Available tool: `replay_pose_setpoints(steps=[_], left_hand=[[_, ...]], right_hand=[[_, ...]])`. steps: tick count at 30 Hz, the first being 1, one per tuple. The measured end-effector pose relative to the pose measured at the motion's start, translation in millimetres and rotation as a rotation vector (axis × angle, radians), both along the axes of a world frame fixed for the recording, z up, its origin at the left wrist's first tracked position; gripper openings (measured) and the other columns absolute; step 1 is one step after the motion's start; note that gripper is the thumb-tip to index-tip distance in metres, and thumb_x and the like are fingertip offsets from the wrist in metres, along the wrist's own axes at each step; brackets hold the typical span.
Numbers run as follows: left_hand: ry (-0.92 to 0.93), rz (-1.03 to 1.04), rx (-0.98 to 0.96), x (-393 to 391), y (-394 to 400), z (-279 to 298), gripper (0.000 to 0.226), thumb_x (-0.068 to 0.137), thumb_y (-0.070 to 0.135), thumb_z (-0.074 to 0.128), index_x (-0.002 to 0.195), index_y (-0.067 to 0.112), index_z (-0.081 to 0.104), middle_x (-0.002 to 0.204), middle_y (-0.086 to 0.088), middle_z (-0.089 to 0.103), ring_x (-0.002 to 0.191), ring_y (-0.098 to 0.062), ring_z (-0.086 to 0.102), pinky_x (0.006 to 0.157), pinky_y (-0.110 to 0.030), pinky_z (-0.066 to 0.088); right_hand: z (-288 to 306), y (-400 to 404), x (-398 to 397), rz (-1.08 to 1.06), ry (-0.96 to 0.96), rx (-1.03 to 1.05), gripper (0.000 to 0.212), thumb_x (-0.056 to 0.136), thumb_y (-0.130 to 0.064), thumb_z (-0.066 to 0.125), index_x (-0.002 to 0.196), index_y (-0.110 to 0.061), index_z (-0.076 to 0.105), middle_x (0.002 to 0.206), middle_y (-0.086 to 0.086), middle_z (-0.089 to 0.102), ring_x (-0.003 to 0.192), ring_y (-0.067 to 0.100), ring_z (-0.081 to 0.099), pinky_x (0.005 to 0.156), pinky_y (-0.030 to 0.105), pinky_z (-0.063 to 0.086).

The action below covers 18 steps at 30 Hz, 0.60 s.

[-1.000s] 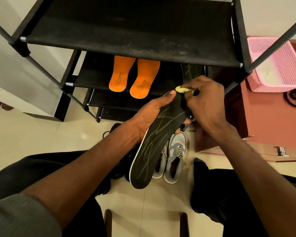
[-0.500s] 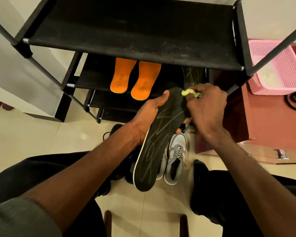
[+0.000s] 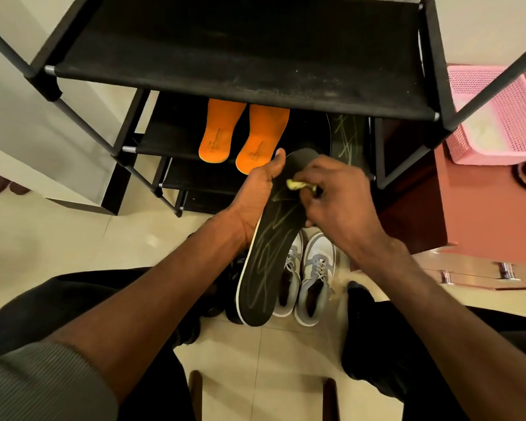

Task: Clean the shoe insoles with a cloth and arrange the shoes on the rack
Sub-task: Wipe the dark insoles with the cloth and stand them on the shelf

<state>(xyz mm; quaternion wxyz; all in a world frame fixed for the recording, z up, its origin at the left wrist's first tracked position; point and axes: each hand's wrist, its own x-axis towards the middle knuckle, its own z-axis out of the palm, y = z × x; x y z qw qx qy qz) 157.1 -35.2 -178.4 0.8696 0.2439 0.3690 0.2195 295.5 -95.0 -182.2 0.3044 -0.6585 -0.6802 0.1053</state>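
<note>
The black insole [image 3: 263, 262] with pale green scribble lines is held in the air in front of the shoe rack [image 3: 240, 56], tilted, heel end low over the floor and toe end up by the rack's second shelf. The left hand [image 3: 255, 192] grips its left edge from beneath, thumb lying along the rim and fingers curled under out of sight. The right hand [image 3: 340, 202] has its fingers clamped together on a small yellow cloth [image 3: 299, 185], pressed against the insole's upper part; most of the cloth is buried in the fist. Directly below stand a pair of grey and white sneakers [image 3: 313, 278] on the tiled floor, the left one half covered by the insole, and dark shoes [image 3: 234, 287] just beside them, hard to make out. On the second shelf lie two orange insoles [image 3: 243, 138] near its front edge, and a second black insole [image 3: 346, 135] toward its right end, partly cut off by the dusty top shelf and the right hand. A pink basket [image 3: 498, 117] sits right of the rack on a reddish cabinet [image 3: 468, 214]. Open floor lies to the left.
</note>
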Motion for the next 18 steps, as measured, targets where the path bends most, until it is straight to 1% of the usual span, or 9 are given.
replay_pose_setpoints(steps=[1,2,4,6,8,10,12,16,18], left_hand=[[-0.018,0.017,-0.009,-1,1,-2,0.06,0.109,0.045,0.037,0.081,0.015,0.08,0.084,-0.009,0.074,0.075,-0.022,0.073,0.074,-0.035,0.059],[-0.028,0.021,-0.01,-1,2,-2,0.058,0.109,0.045,0.038,0.084,0.014,0.08,0.085,-0.01,0.074,0.077,-0.022,0.073,0.074,-0.035,0.06],[-0.035,-0.008,-0.008,3,3,-2,0.052,0.108,0.051,0.039,0.103,0.012,0.072,0.094,-0.012,0.072,0.082,-0.026,0.071,0.078,-0.041,0.058],[-0.005,-0.028,-0.001,5,2,0,0.053,0.107,0.055,0.036,0.11,0.011,0.065,0.092,-0.012,0.071,0.078,-0.027,0.07,0.075,-0.045,0.058],[0.002,-0.036,0.001,4,3,2,0.054,0.108,0.055,0.035,0.107,0.012,0.067,0.09,-0.011,0.07,0.077,-0.025,0.07,0.075,-0.044,0.057],[-0.004,-0.011,-0.015,1,3,2,0.057,0.108,0.051,0.037,0.094,0.012,0.076,0.088,-0.01,0.072,0.078,-0.023,0.071,0.078,-0.038,0.055],[-0.002,0.017,-0.021,-1,4,1,0.058,0.108,0.048,0.038,0.085,0.013,0.079,0.085,-0.009,0.073,0.076,-0.021,0.072,0.075,-0.033,0.057],[0.028,-0.038,0.027,4,3,3,0.054,0.107,0.055,0.037,0.111,0.011,0.067,0.092,-0.012,0.069,0.077,-0.028,0.068,0.076,-0.046,0.057],[0.044,-0.053,0.023,5,2,2,0.055,0.106,0.057,0.037,0.118,0.011,0.065,0.094,-0.013,0.07,0.078,-0.029,0.068,0.077,-0.049,0.057]], right_hand=[[-1,-2,-4,0.041,-0.004,0.002,0.025,0.086,0.006,0.072,0.106,-0.006,0.08,0.1,0.004,0.069,0.085,0.018,0.068,0.071,0.034,0.06],[-1,-2,-4,0.028,-0.026,0.002,0.025,0.085,0.007,0.071,0.105,-0.006,0.079,0.1,0.004,0.067,0.084,0.018,0.067,0.071,0.034,0.06],[-3,2,5,-0.121,-0.075,0.002,0.023,0.085,0.006,0.072,0.103,-0.006,0.078,0.1,0.003,0.062,0.081,0.018,0.064,0.069,0.035,0.058],[-4,7,14,-0.242,-0.1,-0.002,0.019,0.085,0.004,0.072,0.1,-0.006,0.079,0.097,0.004,0.061,0.081,0.018,0.061,0.072,0.039,0.058],[-3,6,10,-0.205,-0.053,0.019,0.018,0.085,0.003,0.072,0.098,-0.007,0.08,0.095,0.003,0.063,0.082,0.017,0.062,0.073,0.038,0.058],[-2,0,-3,-0.085,0.015,0.045,0.02,0.084,0.004,0.075,0.099,-0.008,0.081,0.095,0.002,0.067,0.082,0.015,0.066,0.071,0.03,0.057],[0,-4,-11,-0.034,0.043,0.054,0.021,0.084,0.004,0.076,0.1,-0.008,0.082,0.096,0.002,0.071,0.083,0.015,0.069,0.072,0.027,0.058],[-2,9,11,-0.288,0.014,0.02,0.021,0.086,-0.003,0.074,0.102,-0.014,0.082,0.098,0.0,0.072,0.086,0.013,0.066,0.079,0.033,0.058],[0,10,15,-0.335,-0.003,-0.002,0.021,0.086,-0.005,0.073,0.102,-0.014,0.082,0.099,0.001,0.072,0.088,0.017,0.068,0.081,0.034,0.058]])
